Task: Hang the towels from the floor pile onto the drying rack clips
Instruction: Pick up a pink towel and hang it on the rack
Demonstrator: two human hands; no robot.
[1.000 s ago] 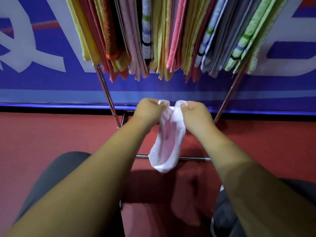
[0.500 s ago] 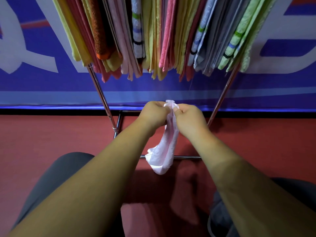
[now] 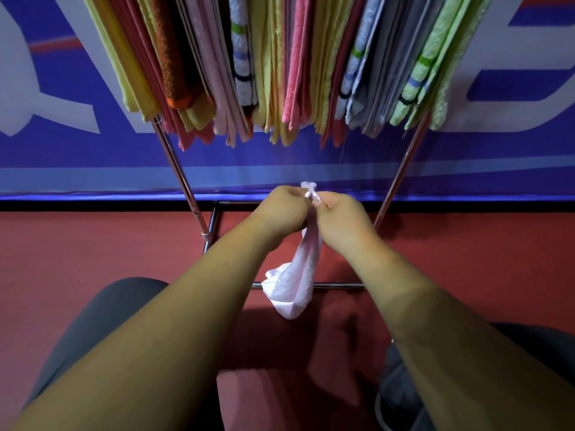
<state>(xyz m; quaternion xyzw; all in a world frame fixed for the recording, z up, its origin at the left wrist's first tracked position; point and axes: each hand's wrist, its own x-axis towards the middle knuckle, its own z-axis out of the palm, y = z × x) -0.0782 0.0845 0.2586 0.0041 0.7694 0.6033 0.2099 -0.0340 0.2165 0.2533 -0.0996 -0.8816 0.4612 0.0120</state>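
A small pale pink towel (image 3: 300,275) hangs folded lengthwise from both of my hands, its lower end sagging down past the rack's low crossbar. My left hand (image 3: 286,209) and my right hand (image 3: 342,217) pinch its top edge side by side, knuckles almost touching, with a small tuft of cloth poking up between them. Above, the drying rack (image 3: 183,172) carries several hung towels (image 3: 292,66) in yellow, orange, pink, grey and green. The rack's clips are out of the frame. No floor pile shows.
Two slanted chrome legs (image 3: 401,178) and a low crossbar (image 3: 339,286) of the rack frame my hands. Behind it runs a blue and white banner wall (image 3: 62,157). The floor (image 3: 93,244) is red. My knees in dark trousers (image 3: 102,309) sit at both lower corners.
My hands have drawn together, closing the towel from a spread loop into a narrow folded strip. The view has shifted slightly down and left.
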